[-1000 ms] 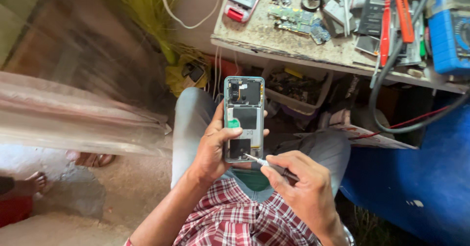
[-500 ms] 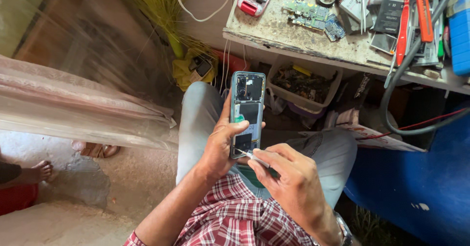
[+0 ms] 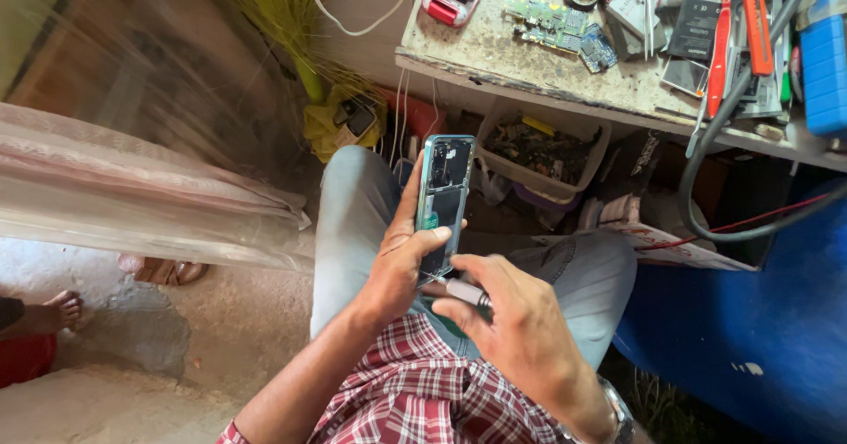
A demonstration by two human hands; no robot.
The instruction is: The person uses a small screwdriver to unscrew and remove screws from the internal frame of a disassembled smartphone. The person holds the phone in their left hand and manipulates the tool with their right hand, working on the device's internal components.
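**Opened phone held upright, driver tip at its lower end**

Since the earlier frame the view has swung a little, so the phone sits slightly higher and the workbench fills more of the upper right; the hands look much as they did.

At far left, low in the frame, another person's bare foot (image 3: 55,307) rests on the ground; above it a sheet of clear plastic (image 3: 150,206) stretches across the left side; a green broom (image 3: 282,11) leans in the upper middle.

At centre, the left hand (image 3: 397,272) is clamped round the lower half of the opened phone (image 3: 444,197), thumb along its left edge; the phone stands above the person's lap, between the knees, back cover off and its inner parts showing. Its long axis runs nearly vertical in the frame, the camera end pointing up toward the bench and leaning slightly right.

Just right of that, the right hand (image 3: 520,329) pinches a small screwdriver (image 3: 459,289), fingers closed on its shaft, the tip touching or just beside the phone's lower end; the two hands are close together.

The step in hand looks like working a screw at the bottom of the phone; the next move would call for a steady phone and a tip seated squarely.

At upper right, the workbench (image 3: 494,60) carries a green circuit board (image 3: 547,16).
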